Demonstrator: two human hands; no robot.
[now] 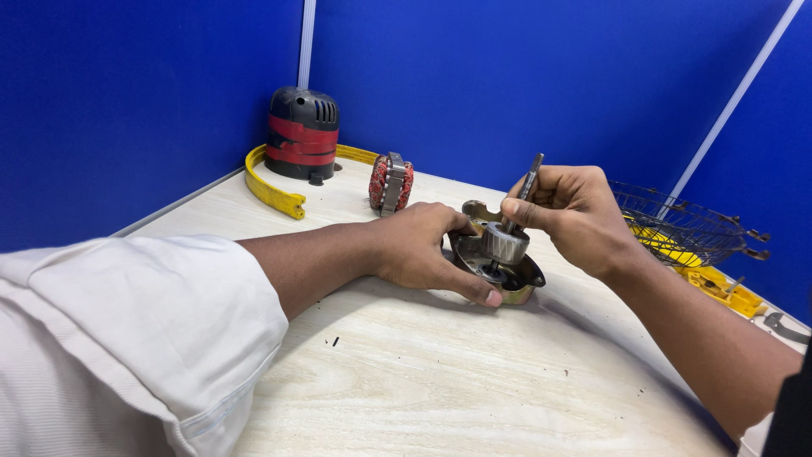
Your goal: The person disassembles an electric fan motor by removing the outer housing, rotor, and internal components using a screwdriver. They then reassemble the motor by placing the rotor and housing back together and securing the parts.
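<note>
1. Centre of the table (440, 381), and here's the landmark: a shallow metal motor housing (518, 286), brassy at its rim, lying flat on the pale wood.
2. The left hand (423, 245) is clamped on the housing's near-left side, fingers (474, 289) curled together round the rim, one fingertip pressed flat on the table right at its front edge.
3. Standing up out of the housing is a rotor (506, 244), a ribbed grey cylinder, with its thin shaft (531, 176) tilting up and slightly right.
4. The right hand (568, 216) comes in from the housing's right and sits just above it, fingers bunched tight, pinching the shaft with thumb and forefinger just over the cylinder; the shaft's tip pokes out above the knuckles.
5. Behind the housing and a little left: a stator (391, 183) with red-brown copper windings, standing on edge, near but not touching.
6. Further back left, a red and black motor cover (302, 134) stands in the corner of the blue walls, with a curved yellow plastic piece (272, 191) wrapping round its base.
7. To the housing's right, beyond the right wrist, a dark wire guard (677, 224) lies over yellow parts (723, 288), well apart.
8. White sleeve (127, 330) on the left arm, low at the near left.
</note>
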